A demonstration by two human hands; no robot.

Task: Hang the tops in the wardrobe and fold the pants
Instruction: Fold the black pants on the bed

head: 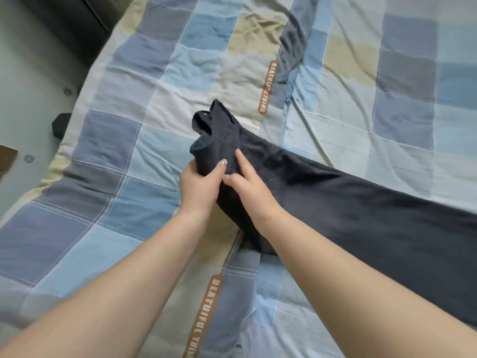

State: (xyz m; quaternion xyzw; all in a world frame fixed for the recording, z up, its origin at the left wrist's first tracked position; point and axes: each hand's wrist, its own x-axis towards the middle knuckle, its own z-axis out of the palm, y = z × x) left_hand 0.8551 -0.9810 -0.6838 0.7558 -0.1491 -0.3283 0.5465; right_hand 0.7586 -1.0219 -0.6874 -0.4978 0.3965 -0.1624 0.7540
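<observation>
Dark navy pants (348, 202) lie across the bed, waistband at the centre and legs stretching off to the lower right. My left hand (200, 186) grips the waist end from the left, thumb on top of the cloth. My right hand (249, 188) rests on the fabric just beside it, forefinger extended and thumb pinching the cloth. The waistband with its belt loops (214, 117) stands bunched up beyond my fingers. No tops are in view.
A checked blue, grey and beige quilt (129, 151) covers the bed, creased down its middle. The pale floor (31, 86) runs along the left edge, with a small black object (60, 124) on it. Dark furniture (77, 19) stands at the top left.
</observation>
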